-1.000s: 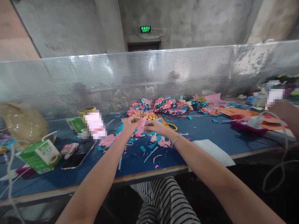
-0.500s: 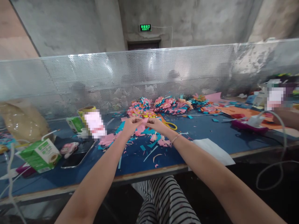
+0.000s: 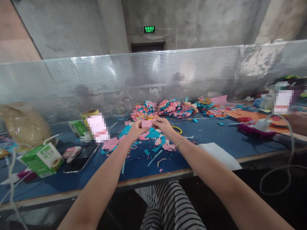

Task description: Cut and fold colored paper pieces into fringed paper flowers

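Observation:
A small strip of pink paper (image 3: 146, 124) is stretched between my two hands above the blue table. My left hand (image 3: 136, 129) pinches its left end, and my right hand (image 3: 162, 124) grips its right end with fingertips together. Below and around them lie pink and blue paper scraps (image 3: 157, 141). Just behind my hands sit clusters of pink, blue and yellow paper flowers (image 3: 145, 110). A yellow scissors handle (image 3: 177, 129) shows beside my right hand, the rest hidden behind it.
At left are a green drink carton (image 3: 43, 159), a phone (image 3: 81, 161) and a yellow tape roll (image 3: 90, 113). White paper (image 3: 218, 155) lies at the front edge, right of my arm. A purple power strip (image 3: 256, 130) with a cable stands near another person's hand (image 3: 297, 123). Perforated metal panel (image 3: 134, 83) behind.
My hands have moved slightly apart, and the pink paper between them now shows as a flat, wider strip. The cable loop at right has shifted a little.

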